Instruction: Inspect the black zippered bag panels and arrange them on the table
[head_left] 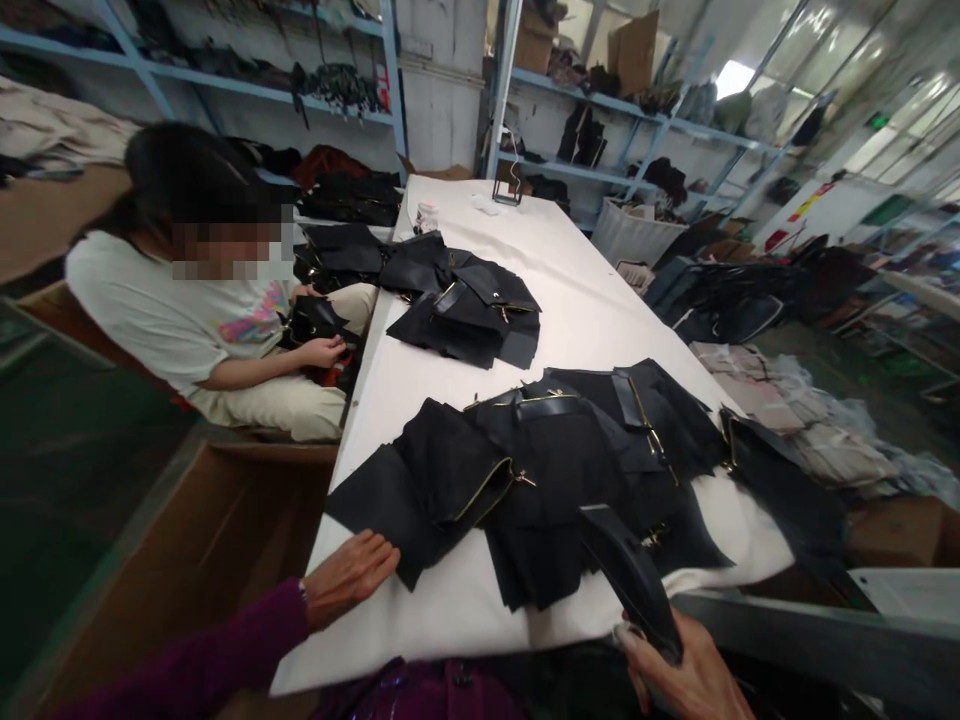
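My left hand (352, 578) is at the table's near left, its fingers curled together on the edge of a black fabric piece (386, 500). In my right hand (694, 665), at the lower right, is a long, smooth, black curved object (630, 575) with a flat end; its exact kind I cannot make out. It points up and left over a spread heap of black fabric pieces (570, 450) with gold zips and metal pulls. One of them, a black piece with a gold-edged opening (461, 460), lies just beyond my left hand.
Another black pile (480, 310) lies farther up the white-covered table (585, 290). A seated person (195, 290) at the left handles a black piece. A cardboard box (217, 540) stands beside the table's left edge. Wrapped bundles (832, 430) lie to the right; shelves (585, 95) line the back.
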